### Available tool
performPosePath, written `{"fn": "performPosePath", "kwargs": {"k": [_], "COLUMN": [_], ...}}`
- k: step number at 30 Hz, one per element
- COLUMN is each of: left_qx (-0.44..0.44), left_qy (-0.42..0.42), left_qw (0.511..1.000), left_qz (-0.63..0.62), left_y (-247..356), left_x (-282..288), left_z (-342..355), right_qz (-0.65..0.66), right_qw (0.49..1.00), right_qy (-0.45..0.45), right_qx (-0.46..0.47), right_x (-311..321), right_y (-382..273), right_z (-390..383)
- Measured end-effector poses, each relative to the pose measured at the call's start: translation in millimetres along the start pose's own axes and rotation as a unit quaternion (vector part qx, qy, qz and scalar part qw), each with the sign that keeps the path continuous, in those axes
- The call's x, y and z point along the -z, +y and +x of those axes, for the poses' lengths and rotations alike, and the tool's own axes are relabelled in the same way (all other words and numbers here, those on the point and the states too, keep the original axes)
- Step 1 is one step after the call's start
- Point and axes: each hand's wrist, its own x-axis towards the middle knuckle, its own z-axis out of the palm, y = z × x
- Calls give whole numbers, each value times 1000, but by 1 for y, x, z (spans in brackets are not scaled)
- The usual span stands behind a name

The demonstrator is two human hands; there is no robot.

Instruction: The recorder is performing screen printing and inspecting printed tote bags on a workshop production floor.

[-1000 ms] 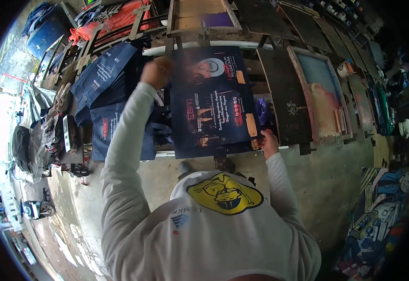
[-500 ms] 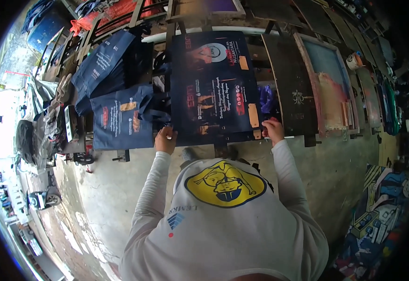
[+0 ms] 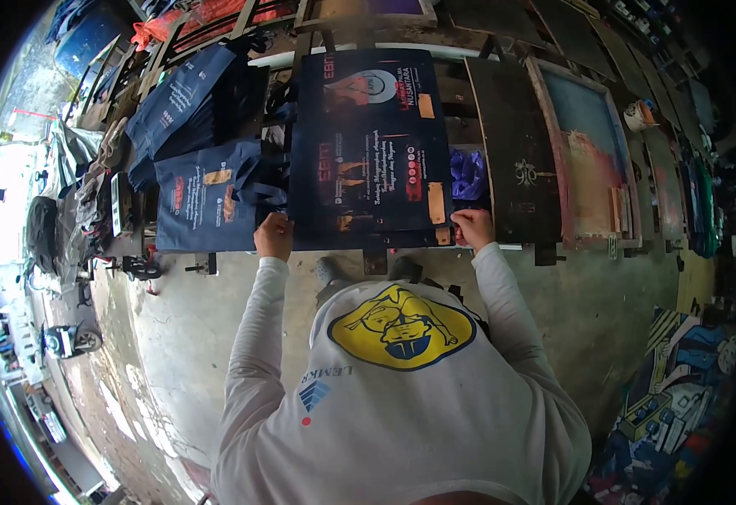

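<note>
A dark navy printed panel [image 3: 360, 181] lies flat on the workbench before me, marked with red and white print and patches of tan tape. I cannot tell whether its surface is cloth or a coated board. My left hand [image 3: 274, 235] is closed at its near left corner, fingers curled together. At the near right corner my right hand [image 3: 473, 228] pinches the edge beside a small tan patch. Just left of the panel rests a navy printed tote bag [image 3: 200, 202], its handles reaching toward my left hand. More navy bags [image 3: 184, 109] lie piled behind it.
A purple plastic bundle [image 3: 469, 175] shows in the gap right of the panel. Beyond it are a dark board [image 3: 520, 151] and a framed printing screen [image 3: 591, 160] with pinkish stains. Farther left hangs a dark bag [image 3: 42, 231]. A concrete floor [image 3: 191, 311] extends below the bench.
The whole view has shifted a little, so the bench appears farther left and higher. My left hand's fingers have drawn closer together at the panel's corner. My right hand still pinches its corner.
</note>
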Motion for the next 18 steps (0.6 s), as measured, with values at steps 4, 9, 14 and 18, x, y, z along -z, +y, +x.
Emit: {"fn": "performPosePath", "kwargs": {"k": [4,9,14,18], "left_qx": [51,62,58,28], "left_qy": [53,58,31,-4], "left_qw": [993,986,985,988], "left_qz": [-97,-146,-157,-149], "left_y": [28,14,-16,-21], "left_x": [-2,-13,-8,-2], "left_z": [-9,-13,-25,-32], "right_qz": [4,0,9,-5], "right_qw": [1000,998,998,997], "right_qy": [16,6,31,52], "right_qx": [26,64,63,63], "right_x": [11,20,9,0], "right_y": [2,10,18,38], "right_z": [-12,-6,-18,-28]}}
